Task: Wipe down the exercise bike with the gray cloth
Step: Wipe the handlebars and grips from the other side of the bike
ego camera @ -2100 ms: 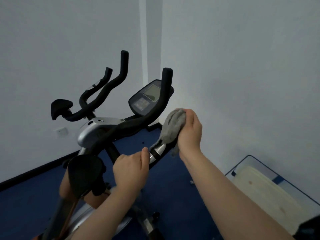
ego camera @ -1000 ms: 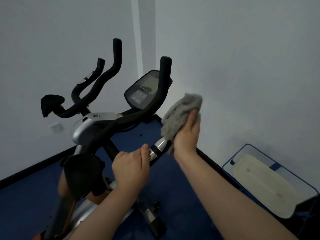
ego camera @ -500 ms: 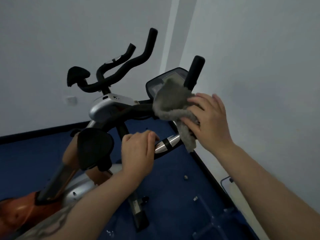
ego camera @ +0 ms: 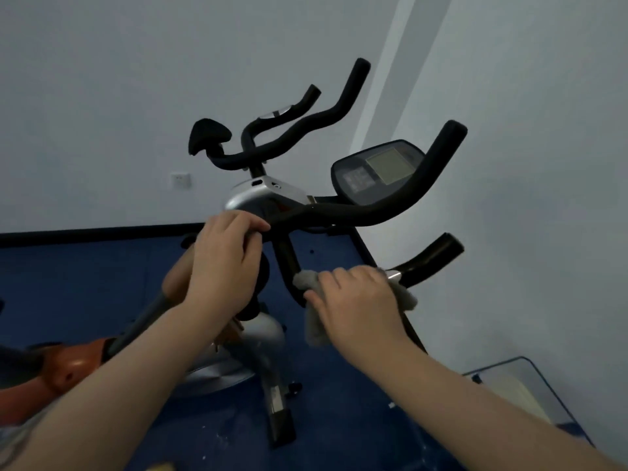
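Note:
The exercise bike stands in a room corner, with black handlebars, a silver hub and a dark console. My right hand holds the gray cloth wrapped over the lower right handle, just left of its chrome band; cloth ends show on both sides of the hand. My left hand grips the black padded part at the centre, below the silver hub. The bar under both hands is hidden.
White walls meet in a corner right behind the bike. The floor is dark blue. The orange frame part lies low at the left. A clear bin with a cream lid sits by the right wall.
My right hand brought the cloth down from the console and upper bar onto the lower right handle. My left hand moved from that handle up to the centre pad. The view shifted left.

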A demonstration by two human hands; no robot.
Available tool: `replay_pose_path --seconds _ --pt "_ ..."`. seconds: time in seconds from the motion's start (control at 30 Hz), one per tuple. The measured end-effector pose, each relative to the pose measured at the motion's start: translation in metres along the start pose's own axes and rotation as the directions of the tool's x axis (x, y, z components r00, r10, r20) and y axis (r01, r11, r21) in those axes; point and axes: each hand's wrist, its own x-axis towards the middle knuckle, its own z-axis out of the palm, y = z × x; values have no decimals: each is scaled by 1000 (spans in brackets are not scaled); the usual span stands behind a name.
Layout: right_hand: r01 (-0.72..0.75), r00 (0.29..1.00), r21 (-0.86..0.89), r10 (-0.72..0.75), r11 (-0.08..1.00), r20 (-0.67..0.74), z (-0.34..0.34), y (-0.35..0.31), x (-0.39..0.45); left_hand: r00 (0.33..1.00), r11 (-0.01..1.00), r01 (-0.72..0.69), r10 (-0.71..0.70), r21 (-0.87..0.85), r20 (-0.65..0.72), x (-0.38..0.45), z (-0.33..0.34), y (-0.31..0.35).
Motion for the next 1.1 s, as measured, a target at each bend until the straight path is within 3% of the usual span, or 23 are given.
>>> replay_pose_path --seconds 0.17,0.3,0.4,0.5,0.57,0.7,0.77,0.83,0.97,1.1 --pt "86 963 201 -133 976 234 -13 20 -4 994 993 109 -107 -38 31 -2 0 -20" --pt "179 903 84 -198 980 381 -6 7 24 960 950 280 -274 -137 63 -5 3 -28" --pt "49 850 93 -91 994 519 8 -8 59 935 918 353 -352 -179 35 -8 5 -30" --pt "-23 869 76 -18 997 495 11 -12 53 907 868 420 -415 -263 77 -11 5 -35" --pt "-87 887 58 51 994 460 12 -18 38 900 852 434 -422 -293 106 -11 5 -40" --pt "-284 788 154 139 946 599 17 -23 72 906 841 421 -404 -340 123 -11 8 -45" --pt "-387 774 252 164 887 612 24 -26 92 918 847 396 -380 -355 117 -11 8 -48" --pt "-417 784 281 186 864 592 27 -29 91 934 869 356 -337 -342 116 -12 8 -52" --pt "-311 843 68 242 948 481 25 -32 53 963 912 267 -241 -313 119 -9 6 -59" --pt "-466 766 236 255 853 591 28 -32 81 962 869 273 -235 -413 141 -10 8 -63"
